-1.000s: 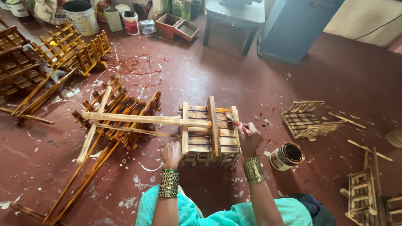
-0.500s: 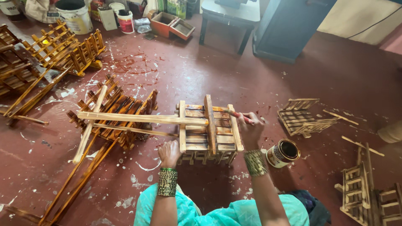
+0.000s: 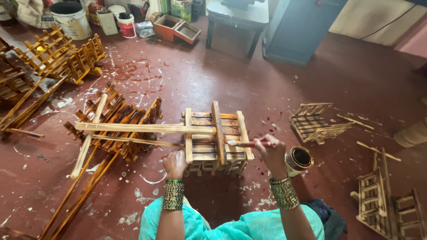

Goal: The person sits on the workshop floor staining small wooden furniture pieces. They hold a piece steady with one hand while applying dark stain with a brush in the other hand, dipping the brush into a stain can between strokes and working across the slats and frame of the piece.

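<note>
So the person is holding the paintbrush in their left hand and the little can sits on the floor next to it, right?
Not quite. The head view shows the paintbrush in the right hand, not the left. The left hand is steadying the wooden slatted frame. The little can does sit on the floor, right beside the right hand.

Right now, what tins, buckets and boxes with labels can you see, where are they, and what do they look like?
Small tin: on the floor beside the right hand, round, open, dark inside, pale label band.
Big bucket: top left, round, pale, dark inside.
Small tub: right of the bucket, white with a red label.
Green pail: top middle, green and white label.
Open box: by the grey table, orange-red, two halves.
</note>
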